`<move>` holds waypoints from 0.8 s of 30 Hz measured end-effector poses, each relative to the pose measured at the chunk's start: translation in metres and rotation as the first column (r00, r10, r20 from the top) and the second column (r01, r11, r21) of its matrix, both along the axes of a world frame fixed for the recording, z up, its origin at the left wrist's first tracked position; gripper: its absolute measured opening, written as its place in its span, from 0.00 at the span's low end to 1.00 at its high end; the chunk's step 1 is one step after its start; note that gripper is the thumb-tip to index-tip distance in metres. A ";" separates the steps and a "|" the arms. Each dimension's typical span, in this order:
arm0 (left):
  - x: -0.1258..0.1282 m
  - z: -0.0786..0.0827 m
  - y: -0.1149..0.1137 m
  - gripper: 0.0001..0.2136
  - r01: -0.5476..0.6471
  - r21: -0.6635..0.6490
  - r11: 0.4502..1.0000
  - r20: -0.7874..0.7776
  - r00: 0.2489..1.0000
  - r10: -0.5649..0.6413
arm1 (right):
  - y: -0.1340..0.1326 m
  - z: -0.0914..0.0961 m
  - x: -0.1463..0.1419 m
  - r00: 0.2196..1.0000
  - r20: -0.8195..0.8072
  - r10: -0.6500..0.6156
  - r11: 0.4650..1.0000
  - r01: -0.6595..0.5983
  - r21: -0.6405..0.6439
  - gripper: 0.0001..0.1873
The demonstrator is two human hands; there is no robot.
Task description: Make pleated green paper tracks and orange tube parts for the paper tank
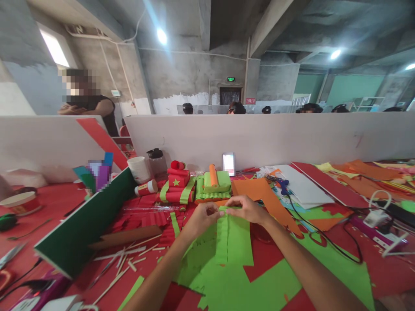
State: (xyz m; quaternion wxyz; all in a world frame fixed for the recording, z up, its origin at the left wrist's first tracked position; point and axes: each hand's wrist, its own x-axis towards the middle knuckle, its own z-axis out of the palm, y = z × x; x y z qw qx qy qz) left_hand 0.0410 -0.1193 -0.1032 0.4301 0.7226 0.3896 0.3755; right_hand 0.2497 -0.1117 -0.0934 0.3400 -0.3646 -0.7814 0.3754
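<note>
My left hand (203,219) and my right hand (249,209) meet at the top edge of a bright green rectangular piece (240,242), each with fingers pinched on it. Down the left side of this piece runs a narrow green strip (222,242) with wavy edges. I cannot tell whether the material is felt or paper. Larger green sheets (236,287) with cut-out edges lie underneath. Just beyond my hands sits a small green model (218,181) topped by an orange roll (213,175). Left of it stands a red model tank (177,185) with a yellow-green star.
A dark green board (87,220) stands upright at left, near thin sticks (119,268) and scissors (9,263). A cup (138,168), bottle (157,163) and phone (228,164) line the white partition (259,134). A blue glue gun (281,186) trails its cable at right.
</note>
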 end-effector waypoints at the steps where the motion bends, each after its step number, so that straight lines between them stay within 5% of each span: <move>1: 0.000 0.000 0.000 0.18 -0.003 0.009 1.000 -0.010 1.000 0.003 | 0.000 -0.001 -0.001 1.000 0.011 -0.010 1.000 0.010 0.009 0.13; 17: 0.000 0.002 -0.001 0.17 0.058 -0.090 0.994 0.170 0.985 -0.042 | 0.001 -0.003 -0.001 1.000 0.014 -0.003 1.000 0.003 -0.031 0.12; 24: 0.003 -0.003 -0.002 0.16 0.098 -0.054 0.994 0.129 0.988 -0.090 | -0.001 -0.002 -0.001 1.000 -0.006 0.013 0.997 -0.014 -0.081 0.14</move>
